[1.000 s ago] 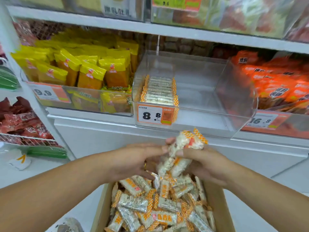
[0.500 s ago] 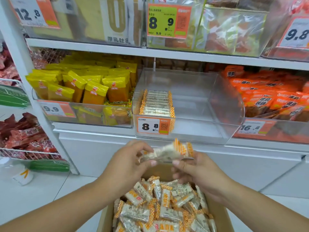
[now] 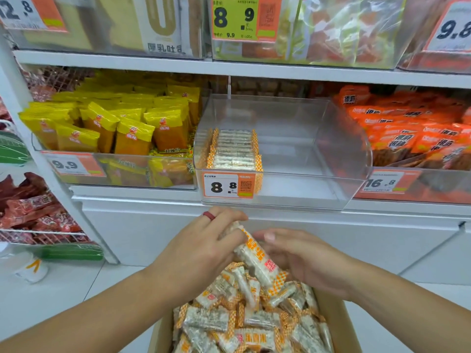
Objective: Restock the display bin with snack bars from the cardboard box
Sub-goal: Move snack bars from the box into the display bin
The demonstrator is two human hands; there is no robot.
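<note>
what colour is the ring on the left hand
Dark red, a plain band on a finger of the left hand; shows best in the head view.

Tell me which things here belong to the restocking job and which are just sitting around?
Part of the job: cardboard box, snack bars gripped by the left hand, right hand, display bin.

Just there: yellow packets, orange packets, white cup on the floor.

A: Where's the display bin [image 3: 331, 159]?
B: On the shelf, between two stocked bins. Bar stack [image 3: 233, 149] in its left end.
A: Cardboard box [image 3: 334, 324]?
B: Below, in front; loose bars [image 3: 229, 319] inside.
</note>
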